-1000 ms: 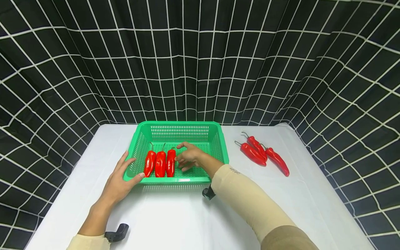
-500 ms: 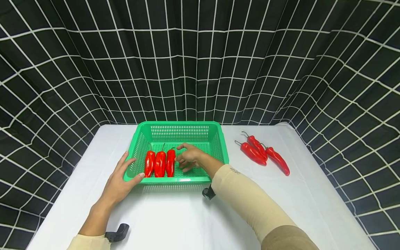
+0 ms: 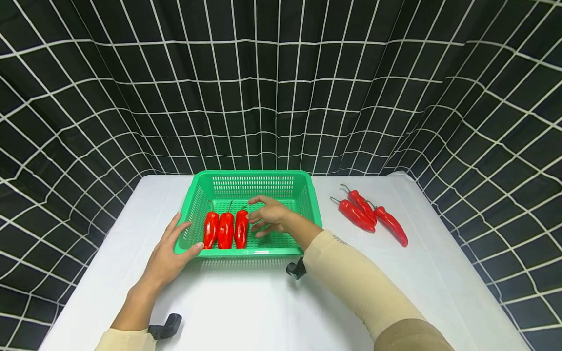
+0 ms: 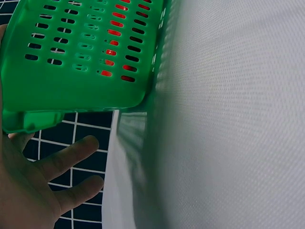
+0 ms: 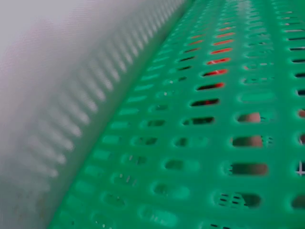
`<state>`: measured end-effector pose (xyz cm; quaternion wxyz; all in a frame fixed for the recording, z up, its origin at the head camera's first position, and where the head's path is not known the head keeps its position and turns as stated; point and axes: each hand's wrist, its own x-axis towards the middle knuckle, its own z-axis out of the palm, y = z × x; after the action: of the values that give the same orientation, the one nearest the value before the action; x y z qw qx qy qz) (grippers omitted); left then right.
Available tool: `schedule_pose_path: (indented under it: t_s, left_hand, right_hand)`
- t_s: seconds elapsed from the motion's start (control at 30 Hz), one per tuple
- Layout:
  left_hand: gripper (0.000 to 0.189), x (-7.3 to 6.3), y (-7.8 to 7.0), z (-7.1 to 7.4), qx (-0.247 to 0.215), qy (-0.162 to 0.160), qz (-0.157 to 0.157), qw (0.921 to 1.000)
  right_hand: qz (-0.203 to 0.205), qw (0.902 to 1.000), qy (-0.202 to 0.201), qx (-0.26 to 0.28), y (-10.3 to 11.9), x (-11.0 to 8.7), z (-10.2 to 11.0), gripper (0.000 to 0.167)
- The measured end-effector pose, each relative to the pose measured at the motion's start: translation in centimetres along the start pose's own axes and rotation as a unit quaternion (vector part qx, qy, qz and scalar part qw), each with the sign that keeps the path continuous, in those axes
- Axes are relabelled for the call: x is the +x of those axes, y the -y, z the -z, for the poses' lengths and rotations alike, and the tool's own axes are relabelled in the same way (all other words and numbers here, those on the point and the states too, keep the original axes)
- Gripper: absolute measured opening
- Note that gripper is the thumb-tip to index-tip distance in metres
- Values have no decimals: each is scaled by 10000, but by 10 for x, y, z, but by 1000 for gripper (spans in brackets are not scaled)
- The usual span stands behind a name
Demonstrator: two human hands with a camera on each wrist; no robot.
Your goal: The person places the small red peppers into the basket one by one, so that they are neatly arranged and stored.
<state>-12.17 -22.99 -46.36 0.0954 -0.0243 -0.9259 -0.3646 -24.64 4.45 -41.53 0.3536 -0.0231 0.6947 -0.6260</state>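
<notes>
In the head view, a green plastic basket point(image 3: 256, 252) holds three red peppers side by side in its left half: a left one point(image 3: 211, 230), a middle one point(image 3: 226, 231) and a right one point(image 3: 241, 229). My right hand point(image 3: 271, 216) hovers inside the basket beside the right pepper, fingers spread, nothing held. At the basket's front left corner, my left hand point(image 3: 169, 258) rests with its thumb on the rim. Its other fingers point(image 4: 71, 157) stretch out straight outside, as the left wrist view shows. Through the slots of the basket wall point(image 5: 157, 148), the right wrist view shows bits of red and skin.
On the white tablecloth point(image 3: 246, 312), right of the basket, lie three more red peppers: a front left one point(image 3: 355, 217), a back one point(image 3: 361, 202) and a right one point(image 3: 391, 225). A black curtain with a white grid point(image 3: 281, 97) surrounds the table's back and sides.
My right hand has lifted slightly and drawn back to the right, away from the right pepper. That pepper has shifted slightly. The left hand stays at the basket's corner.
</notes>
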Motion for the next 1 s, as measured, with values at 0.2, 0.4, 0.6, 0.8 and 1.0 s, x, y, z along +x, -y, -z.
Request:
schedule_pose_path:
  t_s: [0.2,0.4,0.6,0.8,1.0]
  left_hand:
    - [67,0,-2,1,11,-16,-43,10000]
    - [67,0,-4,2,-7,32,-6,10000]
    - [67,0,-2,1,3,15,5,10000]
    - [67,0,0,0,0,-8,4,10000]
    - [67,0,1,0,-7,-6,21,10000]
  right_hand:
    - [101,9994,194,276,5,-8,6,47]
    - [210,9980,443,394,7,-18,11,49]
    - [320,9960,646,528,11,-30,17,50]
    - [488,9927,812,745,16,-43,23,49]
    - [662,9904,866,853,21,-55,29,48]
